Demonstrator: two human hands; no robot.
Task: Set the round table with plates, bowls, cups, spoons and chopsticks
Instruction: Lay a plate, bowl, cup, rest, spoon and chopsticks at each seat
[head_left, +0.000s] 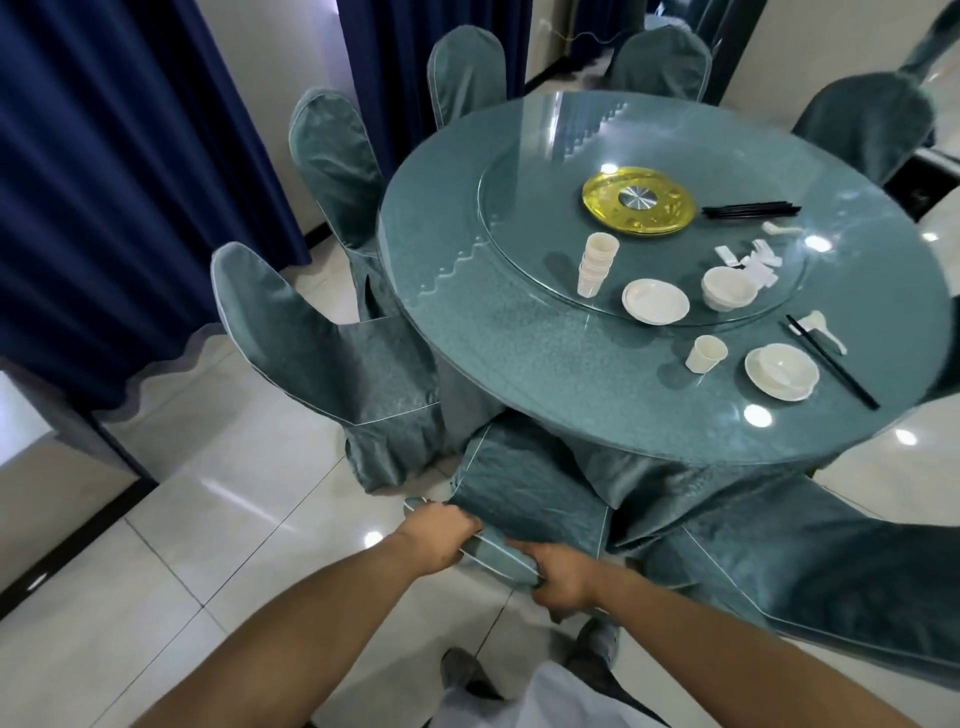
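Gripping the top edge of a covered chair (524, 499), the left hand (439, 538) and right hand (563, 574) curl around its piped back, well apart from the round table (519, 332). One setting lies at its near right edge: plate with bowl (781, 371), cup (705, 354), spoon (826, 331), chopsticks (831, 361). The glass turntable (519, 208) carries stacked cups (597, 264), plates (655, 301), bowls (728, 288). Tiled floor, blue curtains.

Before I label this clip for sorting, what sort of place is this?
Probably a restaurant's private dining room: a big round table with a glass turntable, chairs in matching fabric covers around it, and stacked cups and plates waiting to be laid out.
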